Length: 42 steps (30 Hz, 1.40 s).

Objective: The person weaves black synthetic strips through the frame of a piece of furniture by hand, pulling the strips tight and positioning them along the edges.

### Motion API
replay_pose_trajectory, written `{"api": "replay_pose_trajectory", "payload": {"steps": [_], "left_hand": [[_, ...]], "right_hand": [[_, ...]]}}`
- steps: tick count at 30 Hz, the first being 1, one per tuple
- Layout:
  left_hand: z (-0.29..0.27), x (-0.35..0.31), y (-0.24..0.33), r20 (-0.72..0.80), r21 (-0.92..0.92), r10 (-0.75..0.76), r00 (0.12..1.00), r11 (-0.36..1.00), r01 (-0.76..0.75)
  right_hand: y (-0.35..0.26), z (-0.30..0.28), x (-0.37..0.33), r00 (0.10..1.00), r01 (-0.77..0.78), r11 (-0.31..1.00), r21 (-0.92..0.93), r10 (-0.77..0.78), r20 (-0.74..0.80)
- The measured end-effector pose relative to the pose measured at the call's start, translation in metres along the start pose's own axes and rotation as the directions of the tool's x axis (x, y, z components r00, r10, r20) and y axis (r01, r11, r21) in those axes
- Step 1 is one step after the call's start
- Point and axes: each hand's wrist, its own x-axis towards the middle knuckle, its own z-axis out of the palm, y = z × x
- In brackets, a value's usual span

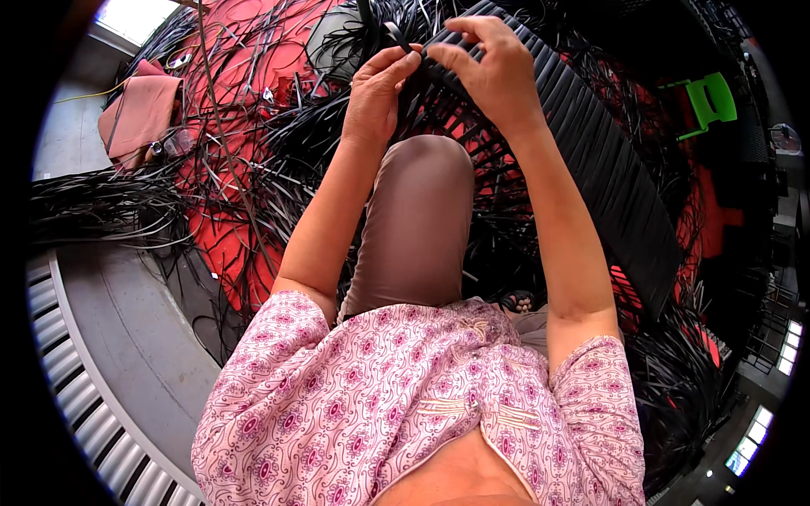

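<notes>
Left hand (377, 93) and right hand (489, 63) meet at the upper edge of a wide woven panel of flat black plastic strips (591, 160), both pinched shut on one loose flat black plastic strip end (396, 35) right where it enters the weave. To do it well, judging from this: keep the strip flat, no twist, pull it snug against the neighbouring row, hold the panel steady over the raised knee in brown trousers (418, 219). The panel curves in an arc to the person's right, ribbed, semi-gloss, stiff-looking. Loose black strips (110, 211) fan out springy and tangled over a red floor mat (228, 244). Pink folded cloth (139, 110) far left, green plastic stool (713, 101) upper right, grey concrete floor (126, 312) lower left.
</notes>
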Motion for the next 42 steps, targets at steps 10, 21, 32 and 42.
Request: {"api": "replay_pose_trajectory", "payload": {"steps": [10, 21, 32, 42], "left_hand": [[0.012, 0.046, -0.014, 0.021, 0.037, -0.147, 0.989, 0.989, 0.146], [0.015, 0.061, -0.021, -0.014, 0.000, -0.133, 0.991, 0.991, 0.133], [-0.025, 0.080, -0.033, 0.107, 0.102, -0.227, 0.968, 0.971, 0.217], [-0.109, 0.083, -0.013, -0.052, 0.224, -0.228, 0.972, 0.946, 0.234]], "right_hand": [[0.009, 0.014, -0.040, 0.995, 0.080, 0.762, -0.642, -0.096, 0.010], [0.038, 0.014, -0.023, 0.964, 0.249, 0.697, -0.672, -0.244, 0.105], [0.032, 0.004, -0.028, 0.980, 0.186, 0.804, -0.565, -0.193, 0.048], [-0.023, 0.074, -0.027, 0.982, -0.003, 0.835, -0.551, 0.107, 0.157]]}}
